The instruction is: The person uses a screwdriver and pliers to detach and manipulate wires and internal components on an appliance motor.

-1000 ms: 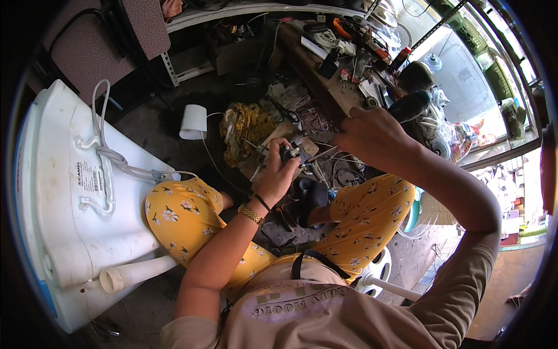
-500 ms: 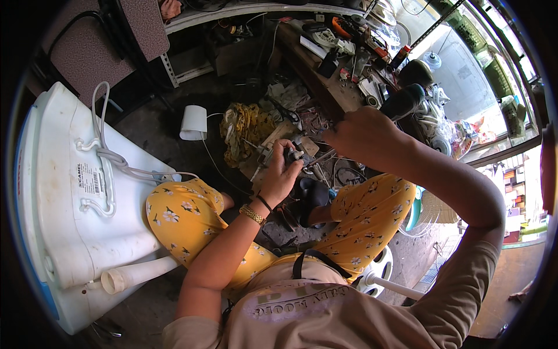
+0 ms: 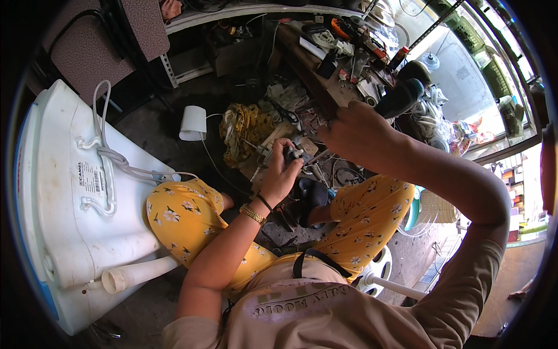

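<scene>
My left hand [image 3: 280, 172] is closed round a small dark and grey metal part [image 3: 296, 155], held above the floor between my knees. The fingers cover much of it, and I cannot make out its kind. My right hand [image 3: 357, 129] is a fist just right of it, gripping a screwdriver whose thin shaft [image 3: 319, 156] slants down to the part. The fist hides the handle. Beyond the right wrist a dark, rounded thing with a teal edge [image 3: 400, 98] stands out; I cannot tell whether it touches the hand.
A large white appliance panel [image 3: 64, 192] with a grey cord and a pipe lies at left. Yellow cloth [image 3: 247, 128] and loose scraps cover the floor ahead. A cluttered workbench [image 3: 325, 87] is at the far right, and a white fan guard [image 3: 436, 209] stands by my right knee.
My right fist has shifted slightly left and up, and its elbow has swung outward to the right. My left hand keeps nearly the same place and grip.
</scene>
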{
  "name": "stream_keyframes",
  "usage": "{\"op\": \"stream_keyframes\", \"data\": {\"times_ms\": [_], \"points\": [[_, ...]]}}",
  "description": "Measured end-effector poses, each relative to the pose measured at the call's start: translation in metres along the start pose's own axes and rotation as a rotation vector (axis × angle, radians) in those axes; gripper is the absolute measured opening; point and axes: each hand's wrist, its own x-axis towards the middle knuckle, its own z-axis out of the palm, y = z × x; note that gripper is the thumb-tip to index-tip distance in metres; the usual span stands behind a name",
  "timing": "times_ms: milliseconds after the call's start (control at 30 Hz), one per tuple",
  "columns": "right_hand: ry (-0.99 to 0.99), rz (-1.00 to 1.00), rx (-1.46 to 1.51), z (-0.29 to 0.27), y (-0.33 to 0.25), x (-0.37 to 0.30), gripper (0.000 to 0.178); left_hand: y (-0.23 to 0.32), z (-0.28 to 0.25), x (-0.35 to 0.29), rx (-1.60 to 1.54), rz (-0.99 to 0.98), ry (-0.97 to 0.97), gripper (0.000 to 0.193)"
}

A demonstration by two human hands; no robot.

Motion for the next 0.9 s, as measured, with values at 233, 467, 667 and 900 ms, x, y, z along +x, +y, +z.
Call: {"op": "stream_keyframes", "data": {"times_ms": [233,467,667,900], "points": [[-0.019,-0.012,-0.013,-0.009,0.001,-0.001,0.012,-0.004,0.0,0.002,-0.107,-0.013,0.004,0.031],[-0.116,-0.07,-0.108,-0.021,0.001,0.001,0.014,-0.011,0.0,0.003,-0.081,0.003,0.039,0.03],[0.025,0.01,-0.119,-0.012,-0.001,-0.002,0.012,-0.014,-0.003,0.005,-0.108,0.007,0.044,0.03],[-0.164,-0.088,-0.137,-0.024,0.002,0.001,0.02,-0.016,-0.004,0.005,-0.071,0.013,0.051,0.029]]}}
